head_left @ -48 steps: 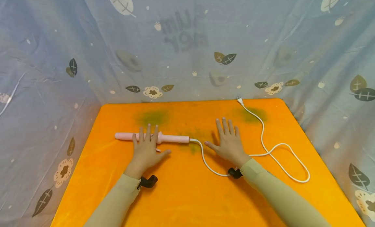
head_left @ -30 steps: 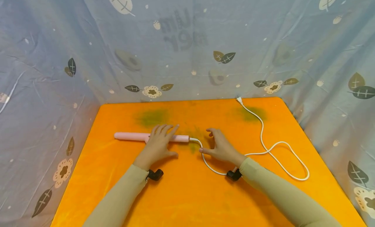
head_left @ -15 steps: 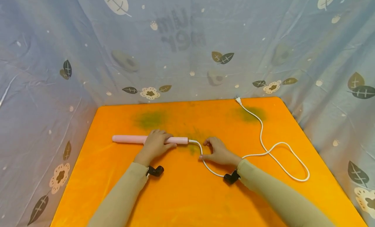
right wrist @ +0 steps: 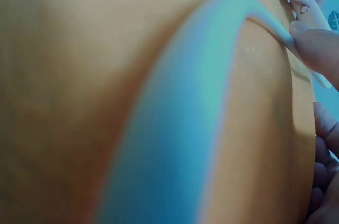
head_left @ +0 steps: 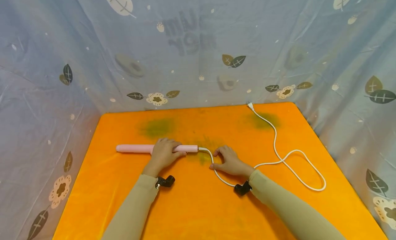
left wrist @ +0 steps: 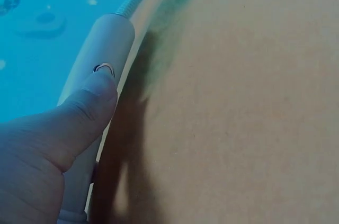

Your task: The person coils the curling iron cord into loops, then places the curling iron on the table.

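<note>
A pink curling iron (head_left: 134,148) lies across the table, its barrel to the left and its handle to the right. My left hand (head_left: 164,152) grips it around the middle; in the left wrist view the thumb (left wrist: 98,86) lies on the handle beside a ringed button. From the handle's end runs a white cord (head_left: 213,160). At the cord's first bend, my right hand (head_left: 230,161) has its thumb at the cord, and its loosely bent fingers stand apart from the thumb. Part of the cord is hidden below the right wrist.
The orange table (head_left: 198,205) has green smudges. Near its back edge lies the cord's two-pin plug (head_left: 250,106), and the cord loops (head_left: 312,171) at the right. Patterned blue-grey curtains (head_left: 198,61) enclose the back and sides. Each wrist wears a black camera.
My left hand has gone from lying flat over the curling iron to gripping it, shifting right. My right hand's spread fingers have bent and its thumb has come to the cord.
</note>
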{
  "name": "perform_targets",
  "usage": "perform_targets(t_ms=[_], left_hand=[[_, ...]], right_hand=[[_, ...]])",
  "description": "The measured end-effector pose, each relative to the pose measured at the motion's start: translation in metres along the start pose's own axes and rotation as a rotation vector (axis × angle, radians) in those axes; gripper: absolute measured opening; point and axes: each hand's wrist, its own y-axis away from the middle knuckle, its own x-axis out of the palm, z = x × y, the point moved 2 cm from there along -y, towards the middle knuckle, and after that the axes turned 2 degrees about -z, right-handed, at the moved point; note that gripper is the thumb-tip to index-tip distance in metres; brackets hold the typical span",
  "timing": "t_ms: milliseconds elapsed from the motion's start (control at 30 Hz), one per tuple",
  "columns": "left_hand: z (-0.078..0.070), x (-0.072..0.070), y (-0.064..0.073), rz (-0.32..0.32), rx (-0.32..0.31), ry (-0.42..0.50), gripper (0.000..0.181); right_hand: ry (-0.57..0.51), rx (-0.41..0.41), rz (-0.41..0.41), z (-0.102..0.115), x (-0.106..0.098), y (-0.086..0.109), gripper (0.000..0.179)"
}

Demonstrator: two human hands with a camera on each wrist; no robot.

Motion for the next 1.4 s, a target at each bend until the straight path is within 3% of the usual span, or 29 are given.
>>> perform_targets(t_ms=[200, 467, 633, 767, 900, 1100, 1233, 1400], left_hand=[[-0.003, 0.001, 0.001, 0.005, 0.008, -0.007, 0.041], [-0.001, -0.004, 0.001, 0.034, 0.003, -0.003, 0.039], [-0.001, -0.010, 0.001, 0.041, 0.027, 0.018, 0.037], [-0.005, -0.020, 0.000, -0.034, 0.052, 0.041, 0.034], [-0.010, -0.032, -0.001, -0.110, 0.056, 0.046, 0.033], [-0.009, -0.040, -0.004, -0.134, -0.032, 0.096, 0.038], [-0.007, -0.044, -0.006, -0.185, -0.061, 0.121, 0.040], [-0.006, -0.045, -0.011, -0.200, -0.074, 0.133, 0.040]], right_hand=[[-0.002, -0.005, 0.006, 0.002, -0.001, 0.005, 0.036], [0.005, -0.021, 0.020, 0.003, -0.002, -0.004, 0.020], [-0.192, 0.027, 0.088, 0.005, -0.013, -0.009, 0.012], [-0.306, 0.097, 0.106, 0.011, -0.027, -0.006, 0.011], [-0.262, 0.125, 0.049, 0.020, -0.038, 0.001, 0.014], [-0.226, 0.157, -0.071, 0.022, -0.040, 0.006, 0.014], [-0.064, 0.156, -0.199, 0.021, -0.040, 0.016, 0.010], [0.180, 0.069, -0.320, 0.023, -0.038, 0.025, 0.008]])
